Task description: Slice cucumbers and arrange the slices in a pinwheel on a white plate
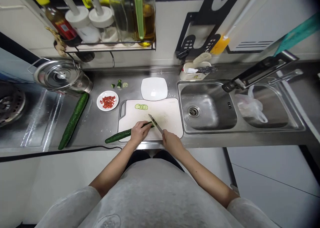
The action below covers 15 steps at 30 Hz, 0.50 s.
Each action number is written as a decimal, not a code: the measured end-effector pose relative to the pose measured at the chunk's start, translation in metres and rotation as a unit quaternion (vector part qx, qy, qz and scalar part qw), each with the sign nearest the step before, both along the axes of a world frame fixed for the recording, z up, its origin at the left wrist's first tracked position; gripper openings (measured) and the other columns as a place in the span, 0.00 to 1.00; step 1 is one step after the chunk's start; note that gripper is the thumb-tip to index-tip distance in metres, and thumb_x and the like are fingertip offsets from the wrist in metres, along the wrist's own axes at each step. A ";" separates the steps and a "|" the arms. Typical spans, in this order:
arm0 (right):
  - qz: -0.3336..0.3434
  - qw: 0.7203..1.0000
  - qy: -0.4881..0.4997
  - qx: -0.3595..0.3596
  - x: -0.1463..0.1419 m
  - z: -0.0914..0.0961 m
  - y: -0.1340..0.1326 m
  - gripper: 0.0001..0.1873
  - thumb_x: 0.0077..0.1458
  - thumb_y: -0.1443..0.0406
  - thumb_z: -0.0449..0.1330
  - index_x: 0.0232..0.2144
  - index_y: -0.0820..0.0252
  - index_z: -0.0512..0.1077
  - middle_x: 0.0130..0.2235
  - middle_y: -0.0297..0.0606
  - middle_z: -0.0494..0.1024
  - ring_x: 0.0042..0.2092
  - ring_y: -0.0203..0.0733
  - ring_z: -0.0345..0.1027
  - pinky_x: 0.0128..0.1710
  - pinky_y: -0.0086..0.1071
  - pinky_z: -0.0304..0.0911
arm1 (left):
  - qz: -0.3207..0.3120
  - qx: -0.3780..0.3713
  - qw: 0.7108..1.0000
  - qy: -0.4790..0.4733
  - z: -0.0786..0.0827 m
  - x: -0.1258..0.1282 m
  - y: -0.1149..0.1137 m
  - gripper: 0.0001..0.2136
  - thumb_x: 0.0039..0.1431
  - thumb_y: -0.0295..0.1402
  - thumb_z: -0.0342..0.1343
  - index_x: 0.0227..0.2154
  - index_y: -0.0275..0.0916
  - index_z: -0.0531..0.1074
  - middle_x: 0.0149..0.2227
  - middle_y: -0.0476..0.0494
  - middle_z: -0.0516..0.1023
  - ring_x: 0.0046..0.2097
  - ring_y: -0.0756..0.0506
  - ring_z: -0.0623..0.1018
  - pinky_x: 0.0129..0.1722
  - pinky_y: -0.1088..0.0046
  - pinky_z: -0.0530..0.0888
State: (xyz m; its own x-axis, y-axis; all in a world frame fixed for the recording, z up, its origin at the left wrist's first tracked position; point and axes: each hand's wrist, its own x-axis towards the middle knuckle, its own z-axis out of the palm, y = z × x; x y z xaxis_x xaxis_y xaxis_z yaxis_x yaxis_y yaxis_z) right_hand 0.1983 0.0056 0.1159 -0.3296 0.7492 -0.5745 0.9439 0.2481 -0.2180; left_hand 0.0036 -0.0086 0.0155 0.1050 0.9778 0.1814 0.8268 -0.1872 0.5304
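My left hand [139, 132] is closed over a long green cucumber [119, 136], pressing it down on the white cutting board [172, 113]. In my right hand [172, 142] is the handle of a knife [156, 124], its blade slanting across the cucumber's right end. Several thin cucumber slices [141, 106] lie in a short row near the board's upper left. Behind the board sits a white square plate [154, 88] with nothing on it. A round white plate [113, 105] holds small chopped red pieces [108, 102].
A second cucumber [73, 121] lies on the steel counter at left, near a lidded metal pot [62, 76]. Cucumber ends [119, 84] rest behind the round plate. The double sink [208, 132] is at right, with a plastic bag [251, 106] inside. A bottle rack [110, 49] overhangs the back left.
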 end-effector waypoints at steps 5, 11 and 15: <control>-0.002 1.000 0.010 -0.012 -0.006 0.002 -0.005 0.12 0.64 0.69 0.41 0.44 0.64 0.62 0.38 0.47 0.77 0.41 0.45 0.73 0.36 0.31 0.59 | 0.011 -0.005 1.000 0.013 -0.003 0.003 0.000 0.12 0.63 0.36 0.49 0.44 0.47 0.76 0.46 0.44 0.76 0.49 0.46 0.73 0.51 0.68 0.72; -0.007 1.000 0.022 -0.021 -0.007 -0.002 -0.010 0.11 0.61 0.67 0.50 0.45 0.64 0.62 0.38 0.48 0.77 0.41 0.48 0.73 0.36 0.31 0.61 | 0.004 0.006 1.000 0.013 -0.003 0.003 0.000 0.13 0.63 0.36 0.49 0.44 0.47 0.76 0.46 0.44 0.77 0.49 0.47 0.74 0.51 0.68 0.71; -0.010 1.000 0.016 -0.023 -0.009 -0.001 -0.012 0.13 0.58 0.66 0.54 0.46 0.64 0.61 0.39 0.48 0.76 0.42 0.47 0.73 0.36 0.30 0.61 | 0.005 0.003 1.000 0.017 -0.003 0.003 0.001 0.12 0.63 0.36 0.49 0.44 0.47 0.76 0.46 0.44 0.77 0.49 0.46 0.74 0.51 0.68 0.71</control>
State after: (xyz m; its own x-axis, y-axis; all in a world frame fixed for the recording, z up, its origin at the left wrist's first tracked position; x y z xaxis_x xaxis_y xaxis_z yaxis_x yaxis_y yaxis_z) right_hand 0.1893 -0.0062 0.1154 -0.3334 0.7283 -0.5988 0.9411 0.2184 -0.2582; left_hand 0.0066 -0.0071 0.0129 0.1008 0.9779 0.1830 0.8461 -0.1810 0.5013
